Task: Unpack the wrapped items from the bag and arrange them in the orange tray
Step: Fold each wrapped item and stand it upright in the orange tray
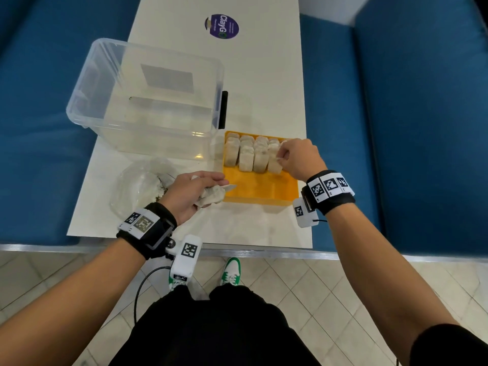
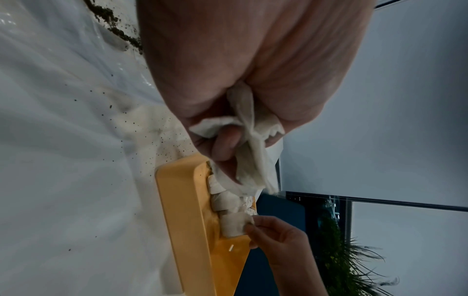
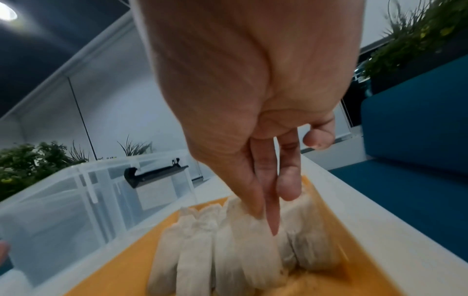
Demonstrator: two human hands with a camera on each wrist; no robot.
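The orange tray sits on the white table, near its right edge. Several white wrapped items stand in rows at the tray's far end. My right hand pinches the rightmost wrapped item between thumb and forefinger inside the tray. My left hand hovers at the tray's left rim and grips a bunch of wrapped items. The clear plastic bag lies crumpled left of that hand, with dark crumbs in it.
A large clear plastic bin with a black latch stands behind the bag and just left of the tray. A purple sticker is on the far table. Blue sofa seats flank the table.
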